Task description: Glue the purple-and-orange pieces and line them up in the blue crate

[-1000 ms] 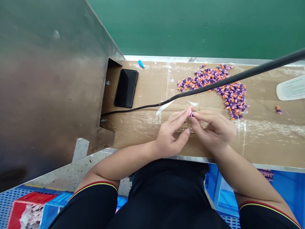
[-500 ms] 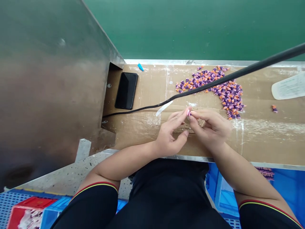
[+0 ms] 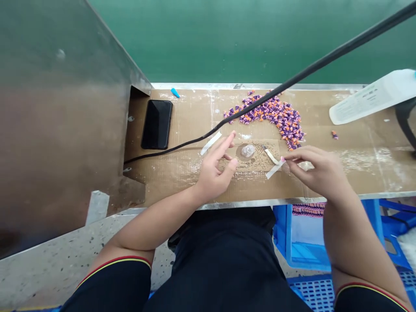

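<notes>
Over the table's (image 3: 182, 173) near side: your two hands are apart, the card (image 3: 256, 165) lying between them.
Right hand (image 3: 321, 171): thumb and forefinger pinch a small pink piece (image 3: 282, 159), right by the upper end of a white strip (image 3: 273, 170); what else is in that grip, I cannot tell.
Left hand (image 3: 214, 171): nothing visible in it, thumb and fingers spread, just left of the clear cup (image 3: 248, 151).
Pink piece: tiny and light, I'd judge, perhaps slightly soft; a gentle fingertip pinch on its sides suits it, since a hard squeeze could mark it or make it pop free.
Knife (image 3: 270, 154): down on the card, blade end towards the cup, handle end near the strip; mind that tip.
Pile (image 3: 289, 123): purple, orange and pink pieces bunched beyond your hands, with one loose piece (image 3: 334, 134) off to the right.
Bottle (image 3: 364, 97): lying far right, beyond the loose piece.
Phone (image 3: 156, 124): flat at far left, the cable (image 3: 214, 129) running past its near end.
</notes>
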`<state>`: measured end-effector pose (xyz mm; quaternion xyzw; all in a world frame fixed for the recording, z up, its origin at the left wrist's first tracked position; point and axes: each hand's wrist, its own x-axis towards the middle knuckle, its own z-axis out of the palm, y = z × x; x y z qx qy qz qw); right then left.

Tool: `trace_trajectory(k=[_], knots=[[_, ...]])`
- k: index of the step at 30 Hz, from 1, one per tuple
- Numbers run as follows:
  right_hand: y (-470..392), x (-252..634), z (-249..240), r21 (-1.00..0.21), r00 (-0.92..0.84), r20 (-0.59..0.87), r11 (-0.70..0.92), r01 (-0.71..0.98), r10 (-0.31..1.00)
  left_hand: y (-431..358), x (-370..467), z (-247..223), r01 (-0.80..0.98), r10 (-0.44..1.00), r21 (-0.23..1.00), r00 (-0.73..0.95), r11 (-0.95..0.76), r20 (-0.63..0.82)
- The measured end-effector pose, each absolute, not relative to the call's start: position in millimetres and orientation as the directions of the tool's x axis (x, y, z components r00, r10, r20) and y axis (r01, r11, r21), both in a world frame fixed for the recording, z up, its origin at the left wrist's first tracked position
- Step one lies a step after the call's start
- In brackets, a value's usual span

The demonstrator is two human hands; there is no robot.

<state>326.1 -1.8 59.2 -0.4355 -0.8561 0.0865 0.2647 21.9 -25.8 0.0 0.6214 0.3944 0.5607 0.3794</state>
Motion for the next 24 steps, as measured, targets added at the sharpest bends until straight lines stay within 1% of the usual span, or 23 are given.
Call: trace_trajectory(k=[3,6,8,10,14,19,20,22,24], knots=[[-20,346,49,-0.287,-0.600,0.257,0.653,0.701,0.758,-25,24,-2,0.074,0.907,0.904,0.051,-0.421,0.418],[-34,349,37,-0.211,-0.646,0.204,0.677,0.705,0.736,-24,26,-5,0.074,0.901,0.898,0.029,-0.433,0.432],[-42,349,33,-0.202,-0.635,0.196,0.664,0.720,0.748,-23,27,-8,0.062,0.899,0.897,0.024,-0.438,0.438],[-47,350,31,-0.251,-0.578,0.198,0.611,0.750,0.791,-21,26,-10,0.071,0.893,0.890,0.026,-0.451,0.450],[-55,347,28,-0.418,-0.414,0.175,0.448,0.790,0.894,-19,24,-13,0.185,0.894,0.877,0.014,-0.443,0.448],[-69,345,18,-0.573,-0.233,0.239,0.330,0.750,0.943,-17,21,-15,0.246,0.891,0.861,0.030,-0.445,0.453],[-76,353,16,-0.611,-0.153,0.249,0.278,0.742,0.956,-16,21,-14,0.254,0.892,0.860,0.023,-0.442,0.451],[-95,380,10,-0.671,0.099,0.270,0.114,0.732,0.958,-15,20,-13,0.256,0.891,0.862,-0.007,-0.436,0.453],[-122,415,0,-0.697,0.379,0.296,-0.074,0.714,0.877,-12,19,-10,0.236,0.891,0.870,-0.029,-0.434,0.452]])
